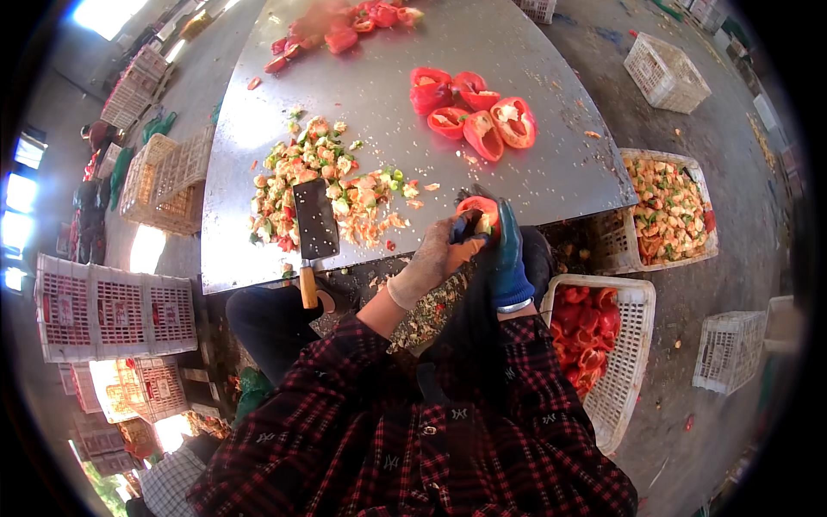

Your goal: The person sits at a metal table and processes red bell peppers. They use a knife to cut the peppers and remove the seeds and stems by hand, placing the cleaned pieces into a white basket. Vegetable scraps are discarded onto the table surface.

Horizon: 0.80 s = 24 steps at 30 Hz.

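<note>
Over the table's near edge, a cut red bell pepper [479,204] is held between both hands, with its pale core showing in the opening. My right hand [509,255], in a blue coated glove, supports it from the right side. My left hand [429,258], in a soiled pale knit glove with darker fingers, has its fingertips at the pepper's open face. To the left, a cleaver [316,220] lies against a heap of pepper cores and seeds [300,161], its wooden handle jutting past the edge. Several halved red peppers [481,129] sit farther back on the metal table [387,84].
More red peppers [342,39] lie at the far end. Beside my right arm stands a white crate of red pepper pieces [623,381]; behind it is a crate of cores [672,213]. Stacked crates [116,310] stand at left. Scraps [426,316] litter the floor between my legs.
</note>
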Tool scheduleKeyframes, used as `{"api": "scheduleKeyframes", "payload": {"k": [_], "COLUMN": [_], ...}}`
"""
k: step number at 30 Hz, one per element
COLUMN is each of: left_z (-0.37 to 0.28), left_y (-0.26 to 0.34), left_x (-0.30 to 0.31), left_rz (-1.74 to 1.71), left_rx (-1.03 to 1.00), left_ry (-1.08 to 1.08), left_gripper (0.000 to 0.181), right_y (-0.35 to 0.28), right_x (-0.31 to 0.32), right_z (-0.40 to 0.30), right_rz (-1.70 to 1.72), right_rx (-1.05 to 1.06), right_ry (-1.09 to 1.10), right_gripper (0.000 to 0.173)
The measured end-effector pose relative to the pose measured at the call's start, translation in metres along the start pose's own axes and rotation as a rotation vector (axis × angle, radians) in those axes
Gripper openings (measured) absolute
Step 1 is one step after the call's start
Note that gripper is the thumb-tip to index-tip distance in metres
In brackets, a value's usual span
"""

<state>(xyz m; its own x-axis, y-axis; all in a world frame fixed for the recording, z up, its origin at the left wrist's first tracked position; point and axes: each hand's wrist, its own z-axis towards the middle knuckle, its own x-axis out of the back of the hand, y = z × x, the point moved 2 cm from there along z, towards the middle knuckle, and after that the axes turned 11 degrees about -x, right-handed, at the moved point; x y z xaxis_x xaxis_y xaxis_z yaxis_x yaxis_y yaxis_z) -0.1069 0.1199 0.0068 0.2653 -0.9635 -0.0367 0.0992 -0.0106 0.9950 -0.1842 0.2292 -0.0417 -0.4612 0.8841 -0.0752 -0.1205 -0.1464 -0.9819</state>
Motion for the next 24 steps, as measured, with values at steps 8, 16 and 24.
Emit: {"api": "scheduleKeyframes", "payload": {"k": [8,16,24], "left_z": [0.01,0.003,-0.004], "left_y": [0.008,-0.018,-0.051], "left_x": [0.012,0.03,0.03], "left_rz": [0.066,-0.376,-0.238], "left_rx": [-0.022,0.13,0.067], "left_ry": [-0.145,-0.205,-0.009], "left_gripper": [0.039,0.037,0.03], "right_y": [0.031,0.003,-0.01], "right_x": [-0.002,-0.015,-0.024], "right_z": [0.001,-0.008,-0.005], "right_rz": [0.216,0.551,0.328], "right_rx": [-0.221,-0.471,-0.54], "right_ry": [-0.12,-0.296,-0.2], "right_gripper": [0.034,0.039,0.036]}}
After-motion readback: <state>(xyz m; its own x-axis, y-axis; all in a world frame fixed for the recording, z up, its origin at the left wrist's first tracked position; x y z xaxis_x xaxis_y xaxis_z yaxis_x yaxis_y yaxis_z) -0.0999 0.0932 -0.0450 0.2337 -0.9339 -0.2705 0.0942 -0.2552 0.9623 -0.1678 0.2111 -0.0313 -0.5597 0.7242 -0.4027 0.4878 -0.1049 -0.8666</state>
